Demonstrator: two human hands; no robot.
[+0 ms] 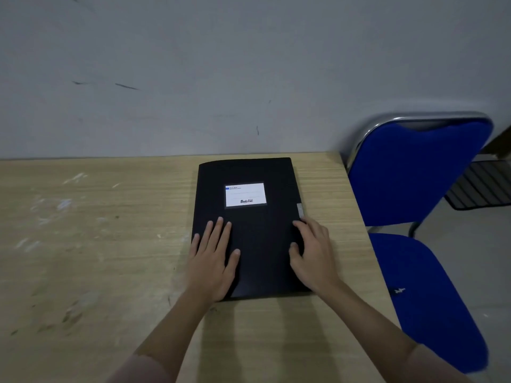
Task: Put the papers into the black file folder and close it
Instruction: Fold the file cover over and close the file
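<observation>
Hidden: any papers, with the cover shut over whatever lies inside. Cut off at the bottom edge: both forearms and a pale pink sleeve. Hard to read: the small print on the white rectangular label, only a blurred brand word legible. Unclear too: a small grey tab at the folder's right edge.

One flat black plastic file folder, closed, lying on the light wood-grain table toward its right end, far edge near the grey wall.

Left hand palm down on the cover's left portion, fingers spread and pressed flat, thumb splayed to the right. Right hand at the folder's right edge, fingers curled over that edge just below the tab, thumb on top of the cover; gripping or merely resting, cannot tell.

One blue padded chair with a chrome frame, just beside the table's right end. Two hands, one folder, one label.
</observation>
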